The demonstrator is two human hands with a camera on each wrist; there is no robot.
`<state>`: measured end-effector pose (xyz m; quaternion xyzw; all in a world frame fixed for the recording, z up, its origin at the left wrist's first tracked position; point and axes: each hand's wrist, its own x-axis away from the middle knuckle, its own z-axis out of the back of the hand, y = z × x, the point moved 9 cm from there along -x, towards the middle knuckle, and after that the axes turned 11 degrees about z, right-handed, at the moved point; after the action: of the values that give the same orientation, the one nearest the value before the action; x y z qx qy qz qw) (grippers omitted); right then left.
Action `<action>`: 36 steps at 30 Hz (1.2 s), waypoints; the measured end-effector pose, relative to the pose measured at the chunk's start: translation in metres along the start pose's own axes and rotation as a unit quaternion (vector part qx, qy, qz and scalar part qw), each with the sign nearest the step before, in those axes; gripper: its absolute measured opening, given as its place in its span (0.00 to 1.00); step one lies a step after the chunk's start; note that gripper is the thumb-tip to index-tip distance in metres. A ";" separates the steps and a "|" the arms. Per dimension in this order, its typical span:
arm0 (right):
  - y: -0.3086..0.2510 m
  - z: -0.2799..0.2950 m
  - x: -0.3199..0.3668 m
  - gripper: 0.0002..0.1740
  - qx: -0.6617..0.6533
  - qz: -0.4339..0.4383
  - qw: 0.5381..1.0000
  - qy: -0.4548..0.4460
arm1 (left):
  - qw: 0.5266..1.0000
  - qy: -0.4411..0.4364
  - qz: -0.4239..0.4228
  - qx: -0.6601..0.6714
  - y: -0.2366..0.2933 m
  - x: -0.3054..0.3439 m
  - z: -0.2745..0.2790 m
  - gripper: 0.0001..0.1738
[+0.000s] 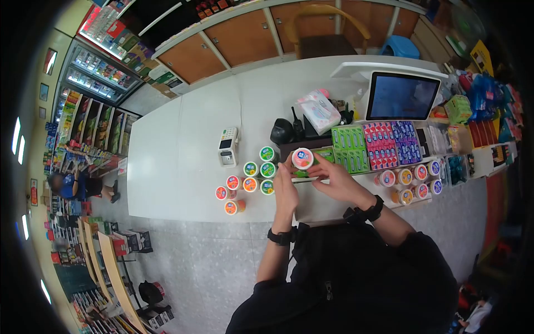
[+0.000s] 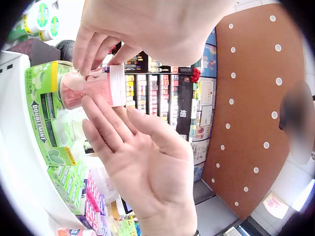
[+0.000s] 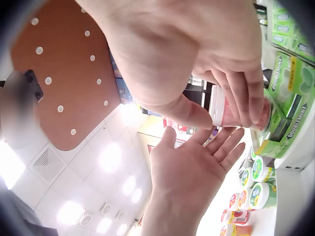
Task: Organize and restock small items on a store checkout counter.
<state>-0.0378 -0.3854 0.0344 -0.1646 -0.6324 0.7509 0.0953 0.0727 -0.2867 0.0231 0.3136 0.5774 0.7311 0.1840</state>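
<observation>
A small pink jar with a white lid (image 1: 303,158) is held between the fingertips of both hands, above a green gum box. In the head view the left hand (image 1: 286,192) touches its left side, and the right hand (image 1: 340,182) touches its right side. The left wrist view shows the jar (image 2: 88,88) lying sideways in the picture, the left hand (image 2: 147,29) above and the right hand (image 2: 152,167) below, its palm spread. From the right wrist the right hand's fingers (image 3: 241,93) lie along the jar (image 3: 229,110); the left hand (image 3: 184,169) reaches it from below.
Several lidded jars (image 1: 250,169) stand left of the hands, with others (image 1: 421,173) at the right. A card terminal (image 1: 227,147) stands on the white counter (image 1: 183,167). Gum boxes (image 1: 349,149) and a screen (image 1: 403,96) are to the right. A person (image 1: 75,185) is at the far left.
</observation>
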 end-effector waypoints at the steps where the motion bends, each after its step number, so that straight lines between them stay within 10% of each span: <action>1: 0.003 0.001 0.000 0.46 -0.013 0.001 1.000 0.006 | 1.000 -0.007 0.003 0.000 -0.001 0.000 -0.003 0.36; 10: 0.001 0.055 0.050 0.40 0.045 -0.043 0.996 0.071 | 0.980 0.186 -0.070 -0.017 0.021 0.040 0.006 0.22; 15: 0.005 0.129 0.129 0.32 0.179 -0.123 0.963 0.160 | 0.980 0.118 -0.139 -0.080 0.043 0.064 -0.071 0.19; 20: 0.012 0.174 0.181 0.30 0.182 -0.164 0.956 0.161 | 0.933 -0.189 -0.010 -0.305 -0.001 0.084 -0.208 0.28; 24: 0.021 0.193 0.187 0.31 0.383 -0.131 0.909 0.099 | 0.932 -0.149 0.027 -0.328 -0.048 0.079 -0.250 0.38; 36: 0.050 0.183 0.181 0.34 0.301 -0.145 0.942 0.027 | 0.957 -0.171 0.184 -0.142 -0.079 0.077 -0.267 0.45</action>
<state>-0.2698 -0.4984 -0.0110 -0.0545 -0.3913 0.8795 0.2654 -0.1706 -0.4122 -0.0699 0.5054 0.3594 0.7624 0.1846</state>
